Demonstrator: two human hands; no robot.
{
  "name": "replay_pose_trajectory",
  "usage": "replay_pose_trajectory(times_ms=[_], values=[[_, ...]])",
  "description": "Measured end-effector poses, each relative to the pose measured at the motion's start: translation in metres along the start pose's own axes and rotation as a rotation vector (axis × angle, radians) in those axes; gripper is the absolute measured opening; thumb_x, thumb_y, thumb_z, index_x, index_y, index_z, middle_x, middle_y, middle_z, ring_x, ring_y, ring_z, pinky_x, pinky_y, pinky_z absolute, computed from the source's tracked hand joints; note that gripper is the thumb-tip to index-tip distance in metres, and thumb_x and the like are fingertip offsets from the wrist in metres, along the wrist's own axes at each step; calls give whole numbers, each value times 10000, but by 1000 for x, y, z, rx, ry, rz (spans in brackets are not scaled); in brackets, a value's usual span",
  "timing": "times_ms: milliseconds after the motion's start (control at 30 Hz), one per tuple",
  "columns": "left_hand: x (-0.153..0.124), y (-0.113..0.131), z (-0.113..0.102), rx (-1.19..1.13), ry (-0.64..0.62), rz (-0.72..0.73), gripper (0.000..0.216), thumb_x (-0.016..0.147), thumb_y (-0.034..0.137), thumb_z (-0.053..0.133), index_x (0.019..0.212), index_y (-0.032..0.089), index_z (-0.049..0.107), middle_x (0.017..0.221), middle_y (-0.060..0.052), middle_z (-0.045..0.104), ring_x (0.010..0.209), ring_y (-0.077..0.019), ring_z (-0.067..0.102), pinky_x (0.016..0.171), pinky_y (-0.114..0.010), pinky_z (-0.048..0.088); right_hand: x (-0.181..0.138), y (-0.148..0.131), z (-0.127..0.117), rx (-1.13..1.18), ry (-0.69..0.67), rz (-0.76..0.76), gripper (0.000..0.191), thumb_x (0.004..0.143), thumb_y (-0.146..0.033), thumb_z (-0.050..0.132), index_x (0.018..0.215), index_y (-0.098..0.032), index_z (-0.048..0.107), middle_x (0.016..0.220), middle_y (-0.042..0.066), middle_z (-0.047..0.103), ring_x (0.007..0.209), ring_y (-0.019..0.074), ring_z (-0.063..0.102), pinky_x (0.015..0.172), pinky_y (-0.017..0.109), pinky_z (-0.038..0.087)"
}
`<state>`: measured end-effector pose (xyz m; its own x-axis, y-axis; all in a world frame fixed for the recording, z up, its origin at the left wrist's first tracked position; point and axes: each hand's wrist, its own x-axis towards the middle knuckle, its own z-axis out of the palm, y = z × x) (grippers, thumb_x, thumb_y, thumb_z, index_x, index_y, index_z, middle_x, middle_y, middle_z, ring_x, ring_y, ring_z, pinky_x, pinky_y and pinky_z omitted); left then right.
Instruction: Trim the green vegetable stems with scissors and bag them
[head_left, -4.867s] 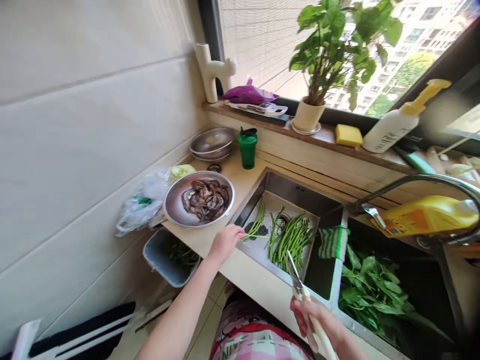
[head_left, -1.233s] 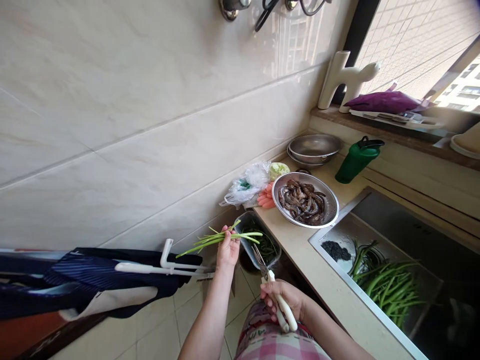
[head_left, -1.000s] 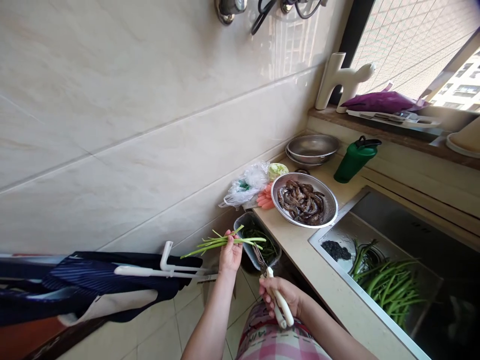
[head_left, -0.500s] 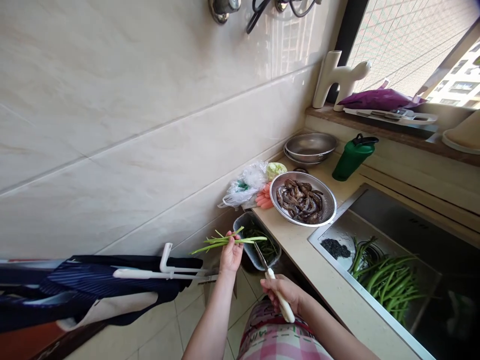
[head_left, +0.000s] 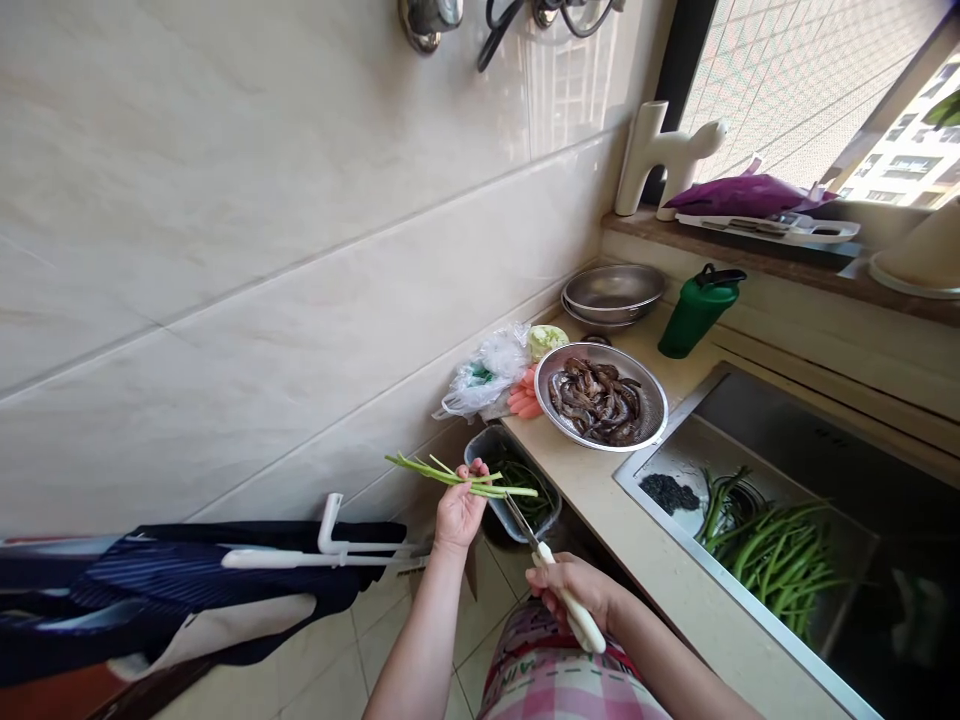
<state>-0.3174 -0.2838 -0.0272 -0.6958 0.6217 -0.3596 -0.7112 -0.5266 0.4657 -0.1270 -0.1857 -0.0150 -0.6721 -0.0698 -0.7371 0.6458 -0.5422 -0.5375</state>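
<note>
The two hands are in the open space beyond the front edge of the counter (head_left: 577, 480), above the tiled floor (head_left: 390, 640) and apart from the wall (head_left: 300, 250). The left hand (head_left: 461, 508) has its grip closed around a few green stems (head_left: 420, 468), which lie almost level and stick out on both sides. The right hand (head_left: 571, 588) has its fingers wrapped around the white handles of the scissors (head_left: 585, 622); the blades point up to the stem ends, but whether they touch, one cannot tell. Just behind the stems, below the counter edge, is a grey bin (head_left: 553, 520) with greens inside.

A strip of counter runs along the metal rim of the sink (head_left: 720, 570), where a green bunch (head_left: 787, 570) lies. Near the counter's corner stands a perforated bowl (head_left: 652, 420) of shrimp (head_left: 600, 400), beside pink gloves (head_left: 525, 395) and a plastic bag (head_left: 487, 375). Farther back are steel bowls (head_left: 615, 290) and a green bottle (head_left: 697, 315), under the window sill (head_left: 750, 250).
</note>
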Motion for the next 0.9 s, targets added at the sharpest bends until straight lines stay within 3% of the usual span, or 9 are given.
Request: replay_pose_trajectory(times_ms=[233,467,667,900], values=[[-7,-7,11,83,-48,-23,148,606,61,619,685,174,566,961,-50,665,974,-199,630,953,-362,443,5,-3,1,48,-38,95,286,839,-285,490,591,-153,543,397,-38,455,278,90,368,257,203,344],[2,-21,-2,73,-9,-12,135,599,41,588,649,164,565,952,-62,683,985,-194,634,932,-342,455,28,1,-4,9,-9,178,325,861,-351,493,605,-155,531,407,-47,435,297,89,369,281,205,362],[12,-29,-9,119,37,-9,135,597,41,565,650,163,544,965,-70,685,1010,-217,629,927,-375,449,39,1,-8,-34,125,137,355,863,-401,499,589,-175,483,402,-61,397,306,78,331,307,196,323],[-9,-24,9,252,-102,-4,139,607,82,579,688,179,520,857,-66,673,974,-252,629,896,-408,446,9,18,-22,-123,227,20,211,743,-285,606,616,-201,459,441,-54,442,356,95,353,379,234,247]])
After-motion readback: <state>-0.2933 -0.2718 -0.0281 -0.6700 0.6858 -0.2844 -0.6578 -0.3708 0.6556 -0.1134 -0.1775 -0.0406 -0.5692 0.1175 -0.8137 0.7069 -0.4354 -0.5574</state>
